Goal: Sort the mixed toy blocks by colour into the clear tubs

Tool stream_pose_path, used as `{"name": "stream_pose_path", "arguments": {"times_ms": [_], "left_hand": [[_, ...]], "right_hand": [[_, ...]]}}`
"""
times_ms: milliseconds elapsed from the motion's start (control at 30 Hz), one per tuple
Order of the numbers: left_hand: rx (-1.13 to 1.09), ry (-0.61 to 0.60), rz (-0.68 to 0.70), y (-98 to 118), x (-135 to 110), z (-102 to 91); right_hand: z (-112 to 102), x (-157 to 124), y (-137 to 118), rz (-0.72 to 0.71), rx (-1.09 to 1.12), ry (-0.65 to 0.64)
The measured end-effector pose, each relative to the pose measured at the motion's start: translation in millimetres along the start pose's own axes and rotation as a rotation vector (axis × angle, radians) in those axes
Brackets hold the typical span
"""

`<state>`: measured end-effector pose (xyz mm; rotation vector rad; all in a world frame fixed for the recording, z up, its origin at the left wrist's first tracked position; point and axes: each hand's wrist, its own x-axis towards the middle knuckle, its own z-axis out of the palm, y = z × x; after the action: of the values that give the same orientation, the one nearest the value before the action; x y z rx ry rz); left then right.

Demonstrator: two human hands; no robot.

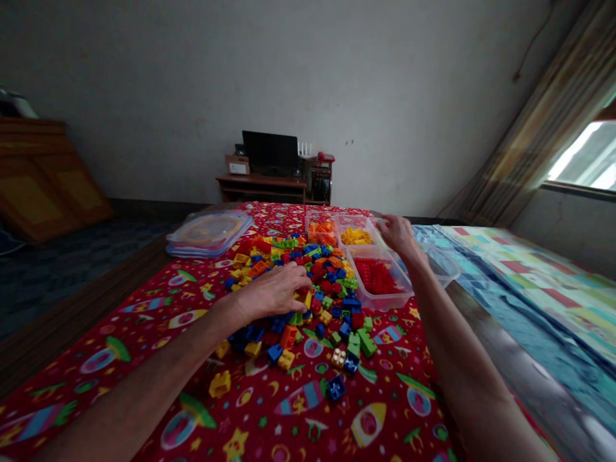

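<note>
A large heap of loose plastic building bricks [317, 282] in red, blue, yellow, orange and green covers the middle of a red rocket-print cloth [298, 398]. My left hand [272, 292] lies on the heap's near side, its fingers curved over the bricks; what they hold is hidden. My right hand [397, 234] is at the far right, with its fingers at the rim of a clear plastic tray [380, 301] of red bricks. Whether it grips that rim is unclear. Beyond it stand clear compartments of yellow bricks [356, 236] and orange bricks [321, 232].
A clear plastic lid [209, 234] lies at the cloth's far left. A yellow brick [220, 384] and a blue brick [335, 387] lie apart, near me. Beyond the cloth stand a low wooden shelf [260, 187] and a dark monitor [270, 153]. A striped mat [529, 282] lies right.
</note>
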<state>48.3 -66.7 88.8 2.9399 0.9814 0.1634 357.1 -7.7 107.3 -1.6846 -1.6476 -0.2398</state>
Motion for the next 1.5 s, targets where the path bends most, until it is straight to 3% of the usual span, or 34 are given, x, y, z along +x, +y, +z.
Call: {"name": "stream_pose_path", "arguments": {"times_ms": [67, 200, 300, 400, 533, 667, 767, 933, 1000, 1100, 1300, 1500], "left_hand": [[-0.106, 0.058, -0.018, -2, 3, -0.6], [-0.516, 0.210, -0.240, -12, 7, -1.6], [-0.826, 0.258, -0.337, -15, 7, -1.5], [-0.950, 0.310, -0.380, -14, 5, -1.0], [-1.011, 0.367, -0.459, -11, 6, 0.4], [-1.082, 0.376, -0.399, -7, 7, 0.7], [-0.981, 0.373, -0.380, -6, 8, -1.0], [-0.469, 0.484, -0.308, -16, 8, -3.1], [-0.315, 0.516, -0.257, -24, 8, 0.6], [-0.169, 0.461, -0.209, -39, 7, 13.9], [-0.087, 0.390, -0.078, -58, 10, 40.7], [-0.056, 0.429, -0.134, -60, 11, 46.0]], "right_hand": [[2, -13, -23, -0.065, 0.040, -0.103], [-6, -36, -72, -0.349, 0.173, -0.391], [-14, -49, -98, -0.457, 0.288, -0.512], [-16, -61, -112, -0.528, 0.343, -0.609], [-7, -73, -119, -0.547, 0.298, -0.574], [2, -79, -120, -0.532, 0.246, -0.457], [4, -80, -120, -0.532, 0.258, -0.434], [3, -80, -120, -0.564, 0.208, -0.428], [1, -79, -119, -0.543, 0.157, -0.461], [-4, -76, -119, -0.516, 0.138, -0.549], [-15, -68, -113, -0.436, 0.104, -0.590], [-1, -36, -76, -0.293, 0.156, -0.409]]}}
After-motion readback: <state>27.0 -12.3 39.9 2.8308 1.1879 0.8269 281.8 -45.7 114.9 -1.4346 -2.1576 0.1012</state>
